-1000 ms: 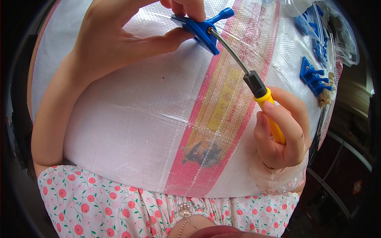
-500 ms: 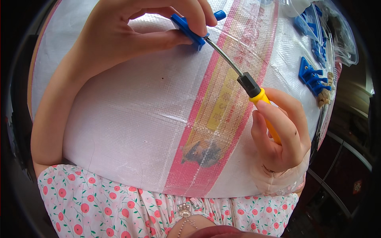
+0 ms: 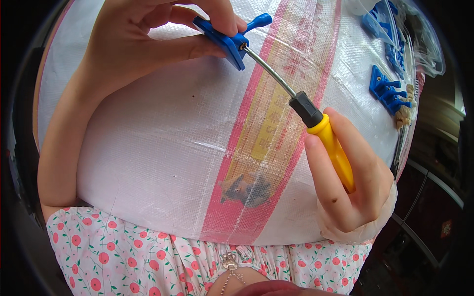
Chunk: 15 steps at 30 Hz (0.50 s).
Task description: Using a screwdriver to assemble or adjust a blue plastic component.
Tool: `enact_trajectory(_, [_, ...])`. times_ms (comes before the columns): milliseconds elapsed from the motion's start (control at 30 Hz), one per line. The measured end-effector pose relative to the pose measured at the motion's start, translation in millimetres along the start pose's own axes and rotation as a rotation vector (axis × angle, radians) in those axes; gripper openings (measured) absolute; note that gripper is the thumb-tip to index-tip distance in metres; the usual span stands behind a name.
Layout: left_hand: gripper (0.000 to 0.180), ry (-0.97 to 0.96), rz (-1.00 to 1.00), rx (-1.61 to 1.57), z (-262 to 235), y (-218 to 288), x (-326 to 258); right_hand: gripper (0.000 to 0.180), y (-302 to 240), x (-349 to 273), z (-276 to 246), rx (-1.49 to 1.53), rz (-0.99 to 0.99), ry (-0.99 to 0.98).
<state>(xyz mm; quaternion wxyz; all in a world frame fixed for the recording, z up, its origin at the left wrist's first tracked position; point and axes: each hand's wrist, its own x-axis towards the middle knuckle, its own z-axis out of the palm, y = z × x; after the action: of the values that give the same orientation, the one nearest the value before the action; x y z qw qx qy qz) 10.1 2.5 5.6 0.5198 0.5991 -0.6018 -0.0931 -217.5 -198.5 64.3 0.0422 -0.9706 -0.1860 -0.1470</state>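
At the far left of the middle, my left hand pinches a blue plastic hook between thumb and fingers. The hook has a flat base plate and a peg with a rounded end pointing up to the right. My right hand grips a screwdriver with a yellow handle, a black collar and a metal shaft. The shaft's tip meets a small brass-coloured screw in the hook's side. My right fingers lie along the handle, with part of it in the palm.
A white woven sheet with a printed pink and yellow band covers the table. On the right lies a blue piece with several hooks, near small beige bits. Clear plastic bags and more blue parts lie behind it.
My left hand has moved slightly left and tilted the hook, so the screw now shows. The screwdriver has followed left, and my right fingers have straightened along its handle.
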Motion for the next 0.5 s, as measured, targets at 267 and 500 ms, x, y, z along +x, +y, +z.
enact_trajectory(267, [0.016, -0.022, 0.061, -0.013, 3, 0, 0, 0.036, -1, 1, 5, 0.242, 0.106, 0.106])
enact_trajectory(500, [0.014, -0.083, 0.042, -0.008, 3, 12, 5, 0.038, -10, -5, -5, 0.129, 0.128, 0.069])
